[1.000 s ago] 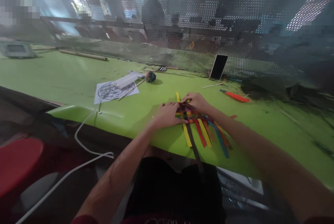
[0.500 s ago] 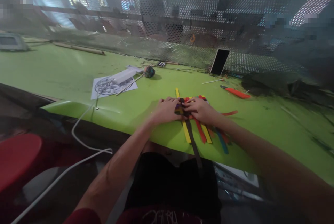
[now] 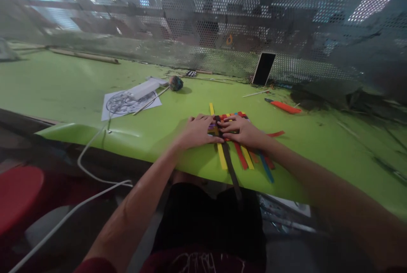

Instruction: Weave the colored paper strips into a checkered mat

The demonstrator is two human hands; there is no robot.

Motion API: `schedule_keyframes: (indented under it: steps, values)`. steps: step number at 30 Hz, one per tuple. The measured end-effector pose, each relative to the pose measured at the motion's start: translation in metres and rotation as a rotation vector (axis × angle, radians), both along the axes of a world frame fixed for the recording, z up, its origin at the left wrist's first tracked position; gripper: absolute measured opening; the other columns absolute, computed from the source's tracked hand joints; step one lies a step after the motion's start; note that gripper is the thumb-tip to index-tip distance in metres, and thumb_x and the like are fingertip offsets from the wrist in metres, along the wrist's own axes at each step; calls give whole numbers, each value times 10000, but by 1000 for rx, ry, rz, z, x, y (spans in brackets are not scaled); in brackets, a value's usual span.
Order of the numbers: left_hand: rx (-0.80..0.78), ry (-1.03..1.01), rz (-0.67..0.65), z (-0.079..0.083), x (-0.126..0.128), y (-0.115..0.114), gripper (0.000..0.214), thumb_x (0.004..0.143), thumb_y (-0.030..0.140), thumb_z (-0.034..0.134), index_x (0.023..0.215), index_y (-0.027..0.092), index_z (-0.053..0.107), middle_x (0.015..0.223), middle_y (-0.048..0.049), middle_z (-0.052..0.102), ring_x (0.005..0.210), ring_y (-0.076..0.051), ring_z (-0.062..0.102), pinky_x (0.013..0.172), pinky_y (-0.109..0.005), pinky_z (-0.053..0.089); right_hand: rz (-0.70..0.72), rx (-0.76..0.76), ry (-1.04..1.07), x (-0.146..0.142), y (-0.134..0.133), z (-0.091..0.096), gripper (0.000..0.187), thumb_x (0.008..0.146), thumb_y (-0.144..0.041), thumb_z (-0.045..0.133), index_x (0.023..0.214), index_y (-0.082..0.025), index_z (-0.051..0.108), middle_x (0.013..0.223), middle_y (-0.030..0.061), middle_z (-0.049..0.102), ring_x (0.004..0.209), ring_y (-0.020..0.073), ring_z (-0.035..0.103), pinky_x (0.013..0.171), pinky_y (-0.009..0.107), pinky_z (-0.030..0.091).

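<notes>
A small mat of woven coloured strips [image 3: 242, 114], red, yellow, blue and orange, lies near the table's front edge, partly hidden under my hands. My left hand [image 3: 199, 131] rests at its left side, thumb apart from the fingers, fingertips on the strips. Across the mat lies my right hand [image 3: 241, 130], fingers spread and pressing down. A long dark brown strip [image 3: 231, 167] runs between the hands and hangs over the edge towards my lap. Beside it is a yellow strip [image 3: 222, 156]. Loose ends of red, yellow and blue strips stick out below my right hand.
An orange-handled cutter [image 3: 283, 107] lies to the right. A phone [image 3: 263, 68] leans against the mesh screen. To the left are a printed sheet [image 3: 117, 105], a thin stick [image 3: 151, 101] and a dark round lump [image 3: 176, 83]. A white cable [image 3: 85, 160] hangs over the edge.
The view has shifted slightly, so everything sits a little further left and higher. My hands stay on the woven mat, the right fingers slightly more spread.
</notes>
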State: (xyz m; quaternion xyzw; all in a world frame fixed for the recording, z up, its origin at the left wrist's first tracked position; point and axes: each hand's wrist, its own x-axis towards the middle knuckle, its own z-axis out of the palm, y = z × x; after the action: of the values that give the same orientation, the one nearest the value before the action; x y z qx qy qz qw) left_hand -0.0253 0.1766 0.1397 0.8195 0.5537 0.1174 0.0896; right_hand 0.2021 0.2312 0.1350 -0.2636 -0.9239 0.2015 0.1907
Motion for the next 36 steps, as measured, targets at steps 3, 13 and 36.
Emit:
schedule_keyframes:
  steps: [3,13,36]
  values:
    - [4,7,-25,0,-2,-1,768,906,759,449,1444,212,497,1552,-136,484,1414,-349,432,1127,-546,358,-15,-12,8,0,0,-1,218,890,-271,726,1090,-295,809,1257,56,740,1292,299,552,1101,537,431]
    - [7,33,-32,-4,-1,-1,854,818,806,538,1459,244,493,1588,-122,435,1435,-365,399,1143,-535,340,-46,-41,79,-3,2,3,171,888,-238,699,996,-266,829,1170,68,770,1178,261,628,1067,487,450]
    - [-35,34,-87,6,1,2,887,828,823,525,1549,322,392,1642,-55,366,1477,-358,331,1172,-586,298,-64,-91,156,-1,-1,5,88,819,-269,748,859,-265,826,1008,64,787,1148,276,632,1035,456,491]
